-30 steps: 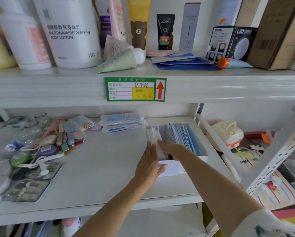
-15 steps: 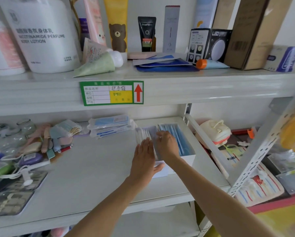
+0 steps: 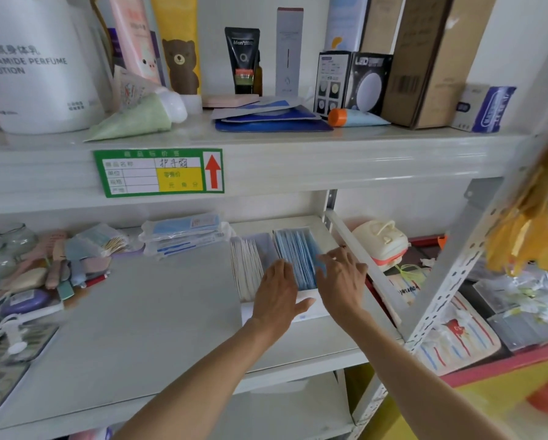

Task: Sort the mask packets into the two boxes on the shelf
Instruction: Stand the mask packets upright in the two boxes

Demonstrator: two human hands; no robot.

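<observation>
Two white boxes stand side by side on the lower shelf (image 3: 158, 312). The left box (image 3: 245, 308) holds upright white mask packets (image 3: 245, 268). The right box (image 3: 309, 309) holds upright blue mask packets (image 3: 296, 254). My left hand (image 3: 277, 295) lies flat with straight fingers over the gap between the boxes, thumb against the right box's front wall. My right hand (image 3: 342, 281) rests with spread fingers on the blue packets' right side. A stack of loose wrapped mask packets (image 3: 183, 231) lies at the back of the shelf, left of the boxes.
Small toiletries and combs (image 3: 60, 268) clutter the shelf's left end. The upper shelf (image 3: 298, 160) carries lotion bottles, tubes and cartons. A slanted white shelf post (image 3: 450, 274) stands to the right, with bags and a cream pouch (image 3: 380, 239) behind it.
My right hand has slid from the white packets across to the right side of the blue packets. My left hand has followed rightward to the gap between the boxes. The view has shifted right.
</observation>
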